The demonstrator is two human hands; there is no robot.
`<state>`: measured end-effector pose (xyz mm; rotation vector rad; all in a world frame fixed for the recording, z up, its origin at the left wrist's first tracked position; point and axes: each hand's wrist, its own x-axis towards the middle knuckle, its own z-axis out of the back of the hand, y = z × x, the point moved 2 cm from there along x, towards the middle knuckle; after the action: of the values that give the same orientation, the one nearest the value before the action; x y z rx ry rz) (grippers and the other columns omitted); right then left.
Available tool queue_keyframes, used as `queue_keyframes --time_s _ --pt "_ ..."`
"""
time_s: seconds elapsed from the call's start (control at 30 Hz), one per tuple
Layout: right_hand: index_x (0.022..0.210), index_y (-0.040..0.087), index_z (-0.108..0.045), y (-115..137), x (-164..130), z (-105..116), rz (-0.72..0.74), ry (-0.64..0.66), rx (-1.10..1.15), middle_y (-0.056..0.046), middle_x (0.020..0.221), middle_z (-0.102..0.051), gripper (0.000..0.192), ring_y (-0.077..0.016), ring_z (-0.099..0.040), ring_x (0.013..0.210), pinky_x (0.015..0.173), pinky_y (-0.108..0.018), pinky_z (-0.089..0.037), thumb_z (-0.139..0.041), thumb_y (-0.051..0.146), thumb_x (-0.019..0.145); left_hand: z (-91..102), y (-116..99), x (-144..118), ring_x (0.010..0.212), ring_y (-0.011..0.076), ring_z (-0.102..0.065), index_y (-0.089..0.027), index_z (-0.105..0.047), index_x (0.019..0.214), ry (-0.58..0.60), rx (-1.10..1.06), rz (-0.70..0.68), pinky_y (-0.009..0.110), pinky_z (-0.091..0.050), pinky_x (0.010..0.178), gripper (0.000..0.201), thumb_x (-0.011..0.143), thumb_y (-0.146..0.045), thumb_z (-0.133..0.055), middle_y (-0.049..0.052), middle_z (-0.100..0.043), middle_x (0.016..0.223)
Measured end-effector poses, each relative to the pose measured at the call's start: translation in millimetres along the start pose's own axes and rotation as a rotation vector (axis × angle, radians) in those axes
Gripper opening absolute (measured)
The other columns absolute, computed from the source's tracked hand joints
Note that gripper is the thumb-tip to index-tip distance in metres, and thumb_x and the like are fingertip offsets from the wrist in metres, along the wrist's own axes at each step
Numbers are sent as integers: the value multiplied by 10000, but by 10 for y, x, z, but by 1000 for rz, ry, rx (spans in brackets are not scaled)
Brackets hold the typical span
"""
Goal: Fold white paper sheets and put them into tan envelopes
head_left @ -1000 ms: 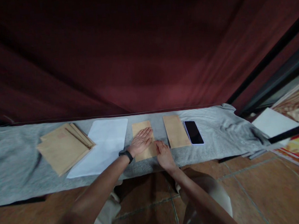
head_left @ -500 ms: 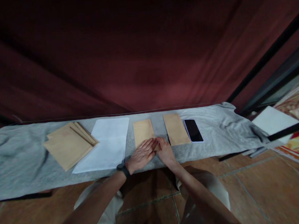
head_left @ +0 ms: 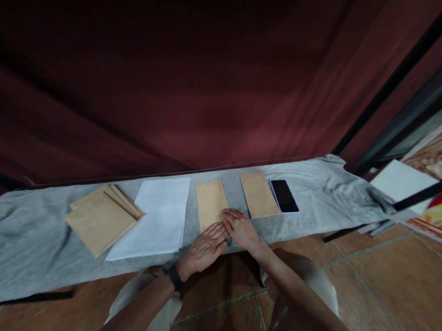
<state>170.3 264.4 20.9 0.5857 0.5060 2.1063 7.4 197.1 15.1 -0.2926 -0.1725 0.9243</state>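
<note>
Brown envelope (head_left: 211, 201) lies flat near the front edge of the cloth-draped bench (head_left: 317, 194), about midway along, its near end hidden by the hands. Closest is the left hand (head_left: 207, 243), a dark watch (head_left: 174, 276) around its wrist: palm down, fingers straight and side by side, laid over that near end and gripping nothing that shows. The right hand (head_left: 242, 229) rests at the envelope's near right corner, fingers bent and meeting the left fingertips; whether they pinch any paper I cannot tell, as the spot is covered.

What has just changed is the left hand's place: it has slid toward the front edge, so most of the envelope's upper face is bare, up to the faint reddish print by its far right corner. I judge that the handwork now bears on the near end alone. A second ago the left hand lay across the envelope's middle, with the right hand apart from it at the side; now the two touch.

Farther out, little differs. Toward the bench's right end lie a second envelope (head_left: 260, 195) and, just beside it, a phone (head_left: 284, 196). Toward the left end are white sheets (head_left: 158, 215), partly overlapped by a fanned stack of envelopes (head_left: 100, 222). Beyond the rear edge hangs a dark red curtain (head_left: 216, 95).
</note>
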Motion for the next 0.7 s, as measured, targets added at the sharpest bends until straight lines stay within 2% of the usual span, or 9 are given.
queue_keyframes --time_s 0.17,0.3,0.43,0.57,0.7 --pt "1246 176 -682 -127 -8 62 -27 -11 9 -97 1363 -658 335 -207 -603 1263 1115 -370 -443 -515 108 964 -5 141 92 1507 165 -334 -190 -358 1571 23 -45 38 365 -225 1259 554 1071 -395 -237 78 -377 1628" --pt "1277 164 -662 -145 -32 74 1 -22 40 -105 1368 -653 350 -212 -584 1289 1129 -384 -438 -541 118 953 -34 316 271 1521 164 -299 -149 -333 1578 -26 -4 76 368 -201 1263 565 1065 -355 -216 103 -352 1639" --pt "1276 164 -658 -120 -45 67 -7 -17 22 -108 1391 -634 363 -224 -580 1289 1133 -392 -433 -571 106 929 -13 559 517 1528 159 -279 -156 -298 1592 -80 47 115 363 -188 1263 570 1046 -302 -222 93 -327 1653" --pt "1263 157 -662 -129 -33 65 -31 18 19 -112 1401 -626 354 -231 -567 1304 1138 -389 -424 -592 114 918 68 843 808 1539 185 -258 -132 -302 1588 -117 138 210 378 -174 1262 595 1017 -293 -261 101 -303 1663" --pt "1292 173 -643 -151 -20 68 -45 43 28 -106 1408 -620 376 -224 -553 1318 1140 -387 -415 -583 131 924 175 1026 1096 1526 204 -296 -145 -353 1570 -139 193 273 415 -201 1255 589 1001 -276 -271 99 -352 1641"
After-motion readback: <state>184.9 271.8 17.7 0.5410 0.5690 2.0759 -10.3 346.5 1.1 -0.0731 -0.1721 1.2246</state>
